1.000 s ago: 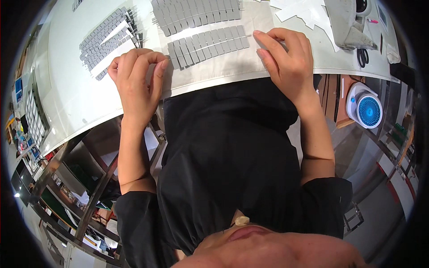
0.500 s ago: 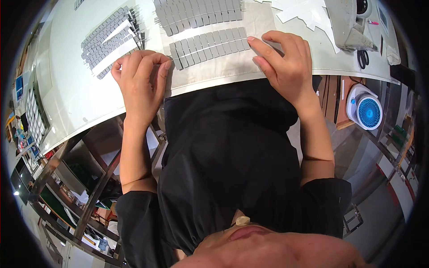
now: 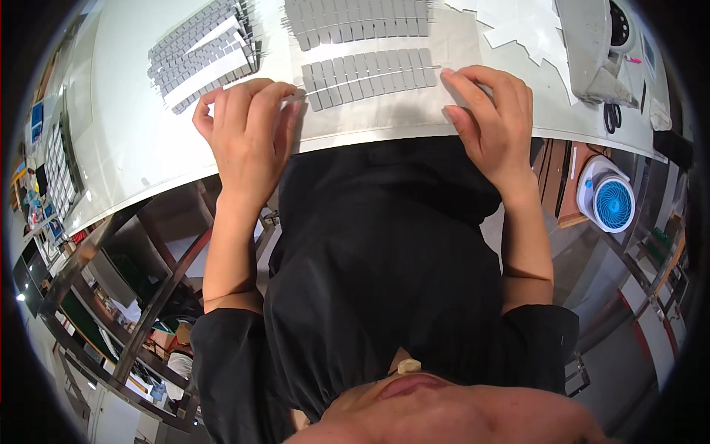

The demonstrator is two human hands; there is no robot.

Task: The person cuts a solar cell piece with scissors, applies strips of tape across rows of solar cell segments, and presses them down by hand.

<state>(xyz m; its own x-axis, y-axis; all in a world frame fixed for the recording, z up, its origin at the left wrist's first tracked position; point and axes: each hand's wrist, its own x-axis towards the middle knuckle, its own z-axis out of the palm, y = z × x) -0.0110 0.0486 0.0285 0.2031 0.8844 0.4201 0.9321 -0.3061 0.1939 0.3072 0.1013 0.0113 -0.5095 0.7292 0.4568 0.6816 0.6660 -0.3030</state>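
A row of narrow grey strips [image 3: 370, 78] lies side by side near the table's front edge, with a thin pale rod [image 3: 384, 74] running across it. At the rod's left end is my left hand [image 3: 248, 137], its fingers curled and its thumb and forefinger closed about the tip; the exact contact is partly hidden. By the right end rests my right hand [image 3: 492, 122], forefinger close to the rod's tip and thumb held apart below. Whether that forefinger touches the rod is hard to tell. Just beyond lies a larger group of similar grey strips [image 3: 359, 22].
Grey pieces on thin rods, with white strips among them [image 3: 203, 52], lie at the left. White cut sheets [image 3: 518, 26] and a clear plastic-covered container [image 3: 592, 59] are at the right, near black-handled scissors [image 3: 612, 117]. A blue-and-white fan [image 3: 612, 200] stands below the table.
The view has shifted, so table, strips and both hands appear farther right. Each hand keeps its place at its end of the row, with little change in the fingers.
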